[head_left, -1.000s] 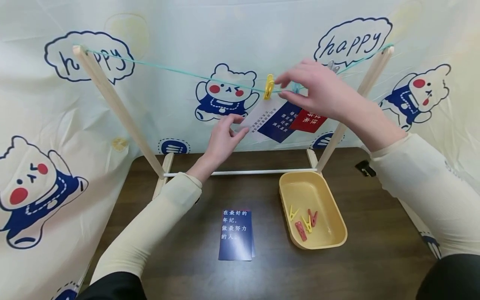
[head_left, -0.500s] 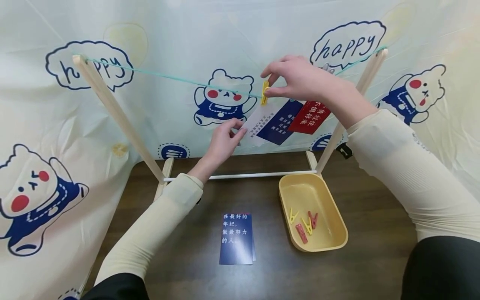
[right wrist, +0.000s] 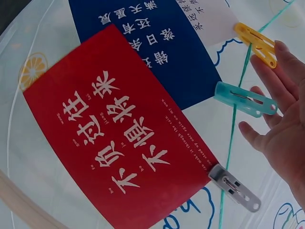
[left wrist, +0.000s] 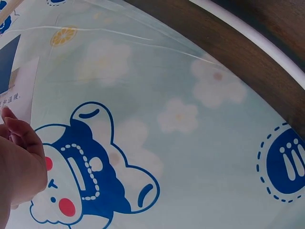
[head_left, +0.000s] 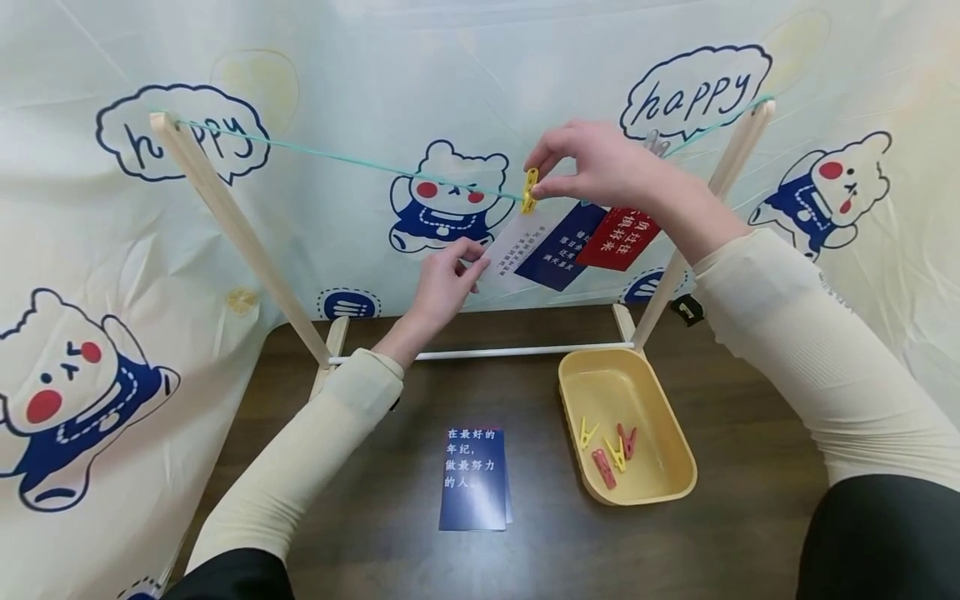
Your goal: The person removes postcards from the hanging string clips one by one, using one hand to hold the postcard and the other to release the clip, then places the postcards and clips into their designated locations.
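Note:
A pale card [head_left: 517,242] with dark lettering hangs on a teal string [head_left: 330,156] from a yellow clothespin [head_left: 529,193]. My right hand [head_left: 603,162] pinches that clothespin between thumb and fingers. The lower left edge of the card is between the thumb and fingers of my left hand [head_left: 442,283]. To the right hang a dark blue card [head_left: 558,250] and a red card [head_left: 618,240], partly overlapping. In the right wrist view, a teal clothespin [right wrist: 243,99] holds the blue card and a grey clothespin [right wrist: 236,187] holds the red one.
Two wooden posts [head_left: 232,229] carry the string, joined low down by a white rod [head_left: 495,352]. On the brown table [head_left: 360,533] lie stacked blue cards [head_left: 472,492]. A yellow tray [head_left: 660,400] holds several red and yellow clothespins. A printed cloth hangs behind.
My right hand has shifted from beside the yellow clothespin to a grip on it. The left hand stays at the card's edge. The head view has tilted slightly.

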A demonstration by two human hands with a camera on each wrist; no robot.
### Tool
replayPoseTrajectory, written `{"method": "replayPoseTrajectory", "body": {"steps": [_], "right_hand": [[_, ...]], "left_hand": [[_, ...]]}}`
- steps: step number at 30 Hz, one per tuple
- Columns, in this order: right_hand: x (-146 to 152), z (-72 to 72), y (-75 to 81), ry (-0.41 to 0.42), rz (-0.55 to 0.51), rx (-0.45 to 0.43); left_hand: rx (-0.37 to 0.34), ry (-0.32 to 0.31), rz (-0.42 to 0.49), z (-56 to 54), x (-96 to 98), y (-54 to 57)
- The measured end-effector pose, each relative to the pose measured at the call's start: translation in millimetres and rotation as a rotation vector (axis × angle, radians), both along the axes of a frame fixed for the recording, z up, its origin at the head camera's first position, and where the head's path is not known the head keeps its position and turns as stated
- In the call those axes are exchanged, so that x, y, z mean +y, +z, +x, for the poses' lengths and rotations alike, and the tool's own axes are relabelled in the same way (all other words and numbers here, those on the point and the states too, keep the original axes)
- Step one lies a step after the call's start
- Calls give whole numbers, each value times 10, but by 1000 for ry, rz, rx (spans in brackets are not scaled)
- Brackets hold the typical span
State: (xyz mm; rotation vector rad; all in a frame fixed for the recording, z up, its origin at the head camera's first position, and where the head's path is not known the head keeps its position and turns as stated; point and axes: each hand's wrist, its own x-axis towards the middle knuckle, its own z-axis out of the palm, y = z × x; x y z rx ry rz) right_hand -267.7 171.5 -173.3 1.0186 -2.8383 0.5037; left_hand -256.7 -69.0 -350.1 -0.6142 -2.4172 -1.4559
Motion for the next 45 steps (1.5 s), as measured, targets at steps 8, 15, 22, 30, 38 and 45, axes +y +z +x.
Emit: {"method": "replayPoseTrajectory", "body": {"steps": [8, 15, 22, 30, 38, 45], "right_hand": [[9, 9, -45, 18, -8, 33], [25, 25, -62, 36, -35, 69], [18, 23, -65, 66, -57, 123], [23, 58, -25, 35, -92, 157], [27, 88, 41, -2, -111, 187], [63, 124, 107, -17, -120, 223]], "left_hand": [[4, 14, -5, -1, -40, -26], [19, 13, -7, 4, -53, -23], [14, 3, 2, 24, -80, -59], [-14, 4, -5, 42, -143, -123], [-51, 25, 0, 84, -249, -189], [-69, 50, -14, 110, -330, -233]]}}
